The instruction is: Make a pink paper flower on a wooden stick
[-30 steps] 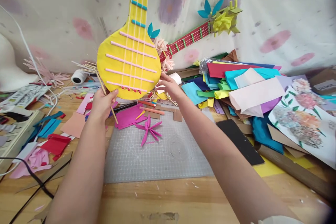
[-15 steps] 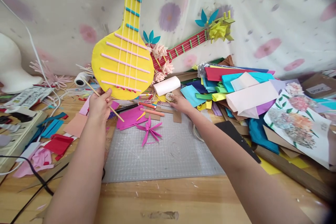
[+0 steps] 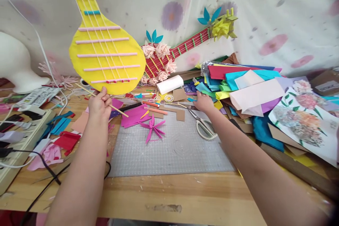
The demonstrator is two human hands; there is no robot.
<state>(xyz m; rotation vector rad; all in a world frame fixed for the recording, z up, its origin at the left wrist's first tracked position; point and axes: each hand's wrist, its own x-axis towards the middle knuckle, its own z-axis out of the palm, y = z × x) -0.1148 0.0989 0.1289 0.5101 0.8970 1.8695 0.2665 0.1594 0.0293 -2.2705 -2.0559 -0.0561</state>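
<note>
My left hand grips the lower edge of a yellow paper lute with pink bars and white strings, along with a thin wooden stick. The lute tilts up to the left. My right hand reaches into the edge of a pile of coloured paper sheets, fingers on the sheets; whether it grips one I cannot tell. White-handled scissors lie just below that hand on the grey cutting mat.
A red paper guitar with pink flowers leans on the cloth backdrop. A white paper roll, a magenta paper flower, pencils and scraps lie about. Floral printed sheet at right, power strip and cables at left.
My left hand has swung the yellow lute leftward and tilted it. My right hand left the lute, moved right past the tape reel, and now rests at the paper pile.
</note>
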